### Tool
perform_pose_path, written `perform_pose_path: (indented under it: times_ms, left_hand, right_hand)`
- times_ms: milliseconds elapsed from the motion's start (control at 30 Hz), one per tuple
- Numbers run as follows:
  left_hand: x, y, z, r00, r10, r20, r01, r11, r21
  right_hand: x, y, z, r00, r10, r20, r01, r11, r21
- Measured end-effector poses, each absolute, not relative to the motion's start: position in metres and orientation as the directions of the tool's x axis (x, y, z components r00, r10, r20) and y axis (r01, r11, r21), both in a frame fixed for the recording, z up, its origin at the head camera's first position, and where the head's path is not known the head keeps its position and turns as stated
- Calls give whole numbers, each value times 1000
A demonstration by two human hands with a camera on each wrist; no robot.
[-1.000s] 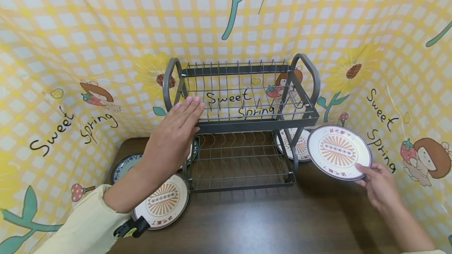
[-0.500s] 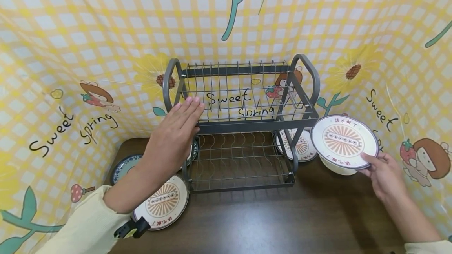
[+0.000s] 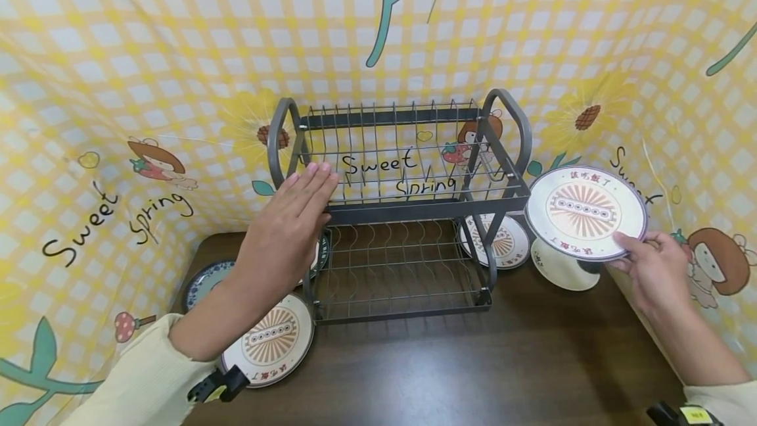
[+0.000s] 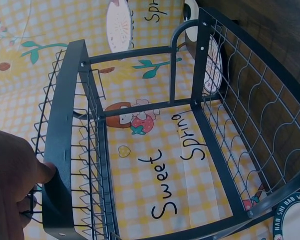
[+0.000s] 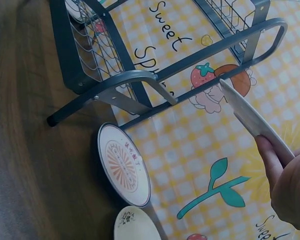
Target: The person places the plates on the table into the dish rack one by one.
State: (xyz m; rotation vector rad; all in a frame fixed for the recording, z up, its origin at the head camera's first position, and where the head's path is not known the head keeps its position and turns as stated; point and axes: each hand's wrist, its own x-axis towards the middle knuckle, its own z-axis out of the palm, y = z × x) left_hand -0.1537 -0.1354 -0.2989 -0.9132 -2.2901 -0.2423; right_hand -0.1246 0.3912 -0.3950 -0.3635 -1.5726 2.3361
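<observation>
In the head view, my right hand (image 3: 656, 271) pinches a white plate (image 3: 585, 212) with an orange sunburst print by its near right edge, thumb on top. The right wrist view shows that plate (image 5: 257, 117) edge-on, raised beside the rack. My left hand (image 3: 290, 222) holds the upper front left corner of a grey two-tier dish rack (image 3: 426, 210). The left wrist view has the thumb (image 4: 46, 172) against the front bar and the fingers over the wires. Both tiers of the rack hold no dishes.
Right of the rack lie another sunburst plate (image 3: 503, 242) and a cream dish (image 3: 562, 268). A sunburst plate (image 3: 272, 340), a blue-rimmed plate (image 3: 207, 279) and a green-rimmed plate (image 4: 294, 220) lie at the left. Yellow checked cloth (image 3: 177, 51) walls in the dark table (image 3: 426, 367).
My right hand has lifted the plate up and to the right, uncovering the cream dish under it. The left hand stays on the rack.
</observation>
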Motion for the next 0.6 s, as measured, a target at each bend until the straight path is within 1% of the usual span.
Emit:
perform_pose_path:
  times_ms: [167, 433, 600]
  left_hand:
    - [-154, -136, -300, -543, 547, 637, 670, 739, -64]
    - [-154, -135, -300, -550, 549, 630, 666, 743, -65]
    - [-154, -135, -300, -548, 551, 629, 666, 743, -70]
  right_hand:
    - [-128, 385, -387, -902, 429, -56, -88, -309, -947]
    - [-132, 377, -376, -872, 484, -74, -95, -315, -944]
    - [-136, 372, -370, -841, 537, -67, -132, -325, -937]
